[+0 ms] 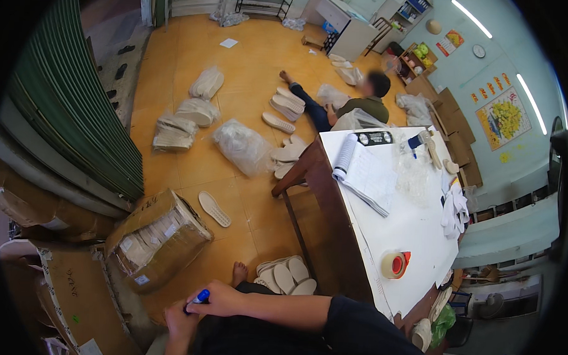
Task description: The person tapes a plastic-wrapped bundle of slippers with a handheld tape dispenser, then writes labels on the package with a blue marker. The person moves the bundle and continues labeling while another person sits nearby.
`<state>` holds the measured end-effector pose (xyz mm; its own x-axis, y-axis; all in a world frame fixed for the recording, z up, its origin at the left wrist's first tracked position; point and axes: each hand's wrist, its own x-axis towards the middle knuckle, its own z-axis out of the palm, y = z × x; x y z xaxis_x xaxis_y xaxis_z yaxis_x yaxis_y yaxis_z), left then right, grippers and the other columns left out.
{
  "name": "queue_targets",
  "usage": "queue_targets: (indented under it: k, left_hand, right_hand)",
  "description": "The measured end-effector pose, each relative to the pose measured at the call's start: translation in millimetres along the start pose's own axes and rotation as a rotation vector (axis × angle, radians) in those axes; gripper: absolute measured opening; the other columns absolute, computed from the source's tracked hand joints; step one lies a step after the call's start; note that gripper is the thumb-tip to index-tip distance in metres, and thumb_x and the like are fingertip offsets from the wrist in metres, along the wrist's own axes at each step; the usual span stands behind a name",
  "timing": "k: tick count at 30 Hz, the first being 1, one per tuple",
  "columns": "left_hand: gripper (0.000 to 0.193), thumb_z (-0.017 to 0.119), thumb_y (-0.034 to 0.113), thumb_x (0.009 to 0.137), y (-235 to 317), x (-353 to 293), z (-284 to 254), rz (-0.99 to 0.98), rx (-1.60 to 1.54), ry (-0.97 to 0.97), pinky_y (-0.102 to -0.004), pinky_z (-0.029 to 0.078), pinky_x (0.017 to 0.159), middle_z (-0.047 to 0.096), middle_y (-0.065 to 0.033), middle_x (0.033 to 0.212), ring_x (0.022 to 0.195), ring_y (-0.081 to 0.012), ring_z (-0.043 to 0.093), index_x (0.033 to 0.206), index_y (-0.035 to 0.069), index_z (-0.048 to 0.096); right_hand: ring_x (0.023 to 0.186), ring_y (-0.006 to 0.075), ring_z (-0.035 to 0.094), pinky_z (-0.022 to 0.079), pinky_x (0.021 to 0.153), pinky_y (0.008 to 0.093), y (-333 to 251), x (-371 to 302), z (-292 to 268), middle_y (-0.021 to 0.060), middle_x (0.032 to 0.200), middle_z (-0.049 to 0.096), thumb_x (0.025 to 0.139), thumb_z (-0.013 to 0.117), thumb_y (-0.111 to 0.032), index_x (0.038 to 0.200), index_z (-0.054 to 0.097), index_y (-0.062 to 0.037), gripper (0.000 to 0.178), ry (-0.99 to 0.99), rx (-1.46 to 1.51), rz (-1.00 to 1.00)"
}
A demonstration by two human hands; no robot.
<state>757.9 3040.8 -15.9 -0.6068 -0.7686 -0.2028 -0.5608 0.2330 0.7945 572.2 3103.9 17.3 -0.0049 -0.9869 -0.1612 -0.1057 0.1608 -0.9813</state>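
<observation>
My right hand (pixel 226 301) reaches across from the lower right and is closed on a marker with a blue cap (pixel 203 295). Against it, my left hand (pixel 180 323) is closed round the lower end of the same marker, and the fingers hide much of its body. Both hands are low in the picture, in front of my dark clothing. Beyond them stands an opened cardboard box (pixel 168 261) packed with pale, labelled bundles. Several cream shoe soles (pixel 285 278) are piled on the floor beside my bare foot (pixel 239 273).
A white-topped table (pixel 413 238) on the right bears a notebook (pixel 365 177), tape roll (pixel 393 265) and gloves (pixel 454 208). Bagged soles (pixel 241 145) and a single sole (pixel 214 209) lie on the floor. Another person (pixel 361 108) sits beyond the table. Cartons (pixel 83 295) stand at left.
</observation>
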Motion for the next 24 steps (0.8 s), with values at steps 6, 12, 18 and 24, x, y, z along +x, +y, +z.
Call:
queue_targets:
  k: [6,12,18,24]
  left_hand:
    - [0.031,0.078,0.017,0.074,3,16,-2,0.441,0.008,0.134,-0.0456,0.045,0.052,0.051,-0.0137,0.063,0.060,-0.0355,0.061,0.064,0.009,0.050]
    - [0.024,0.076,0.022,0.080,12,13,-25,0.630,-0.117,-0.190,-0.0453,0.049,0.059,0.060,-0.0112,0.073,0.067,-0.0342,0.064,0.075,0.009,0.057]
    - [0.022,0.071,0.022,0.082,9,-4,-47,0.234,-0.524,-0.739,-0.0462,0.049,0.066,0.065,-0.0188,0.071,0.071,-0.0388,0.065,0.079,0.001,0.065]
    - [0.043,0.069,0.044,0.091,-131,-31,-35,-0.670,-0.449,-0.769,-0.0340,0.048,0.056,0.061,-0.0090,0.064,0.055,-0.0196,0.061,0.085,0.001,0.071]
  right_hand:
    - [0.081,0.0259,0.071,0.057,0.072,0.0338,-31,-38,31,0.0132,0.094,0.073,0.086,0.080,-0.012,0.113,0.074,-0.0033,0.029,0.337,-0.167,-0.304]
    - [0.057,0.0222,0.063,0.051,0.053,0.0315,-70,-44,19,0.0096,0.073,0.065,0.074,0.082,-0.007,0.107,0.074,-0.0032,0.034,0.146,-0.484,-0.311]
    - [0.052,0.0223,0.061,0.047,0.048,0.0302,-78,-3,12,0.0092,0.068,0.062,0.069,0.078,-0.010,0.091,0.077,0.0001,0.024,-0.104,-0.302,-0.388]
    - [0.050,0.0171,0.053,0.049,0.047,0.0307,-38,78,-46,0.0058,0.063,0.052,0.099,0.063,-0.036,0.081,0.057,-0.0054,0.035,0.133,0.168,-0.410]
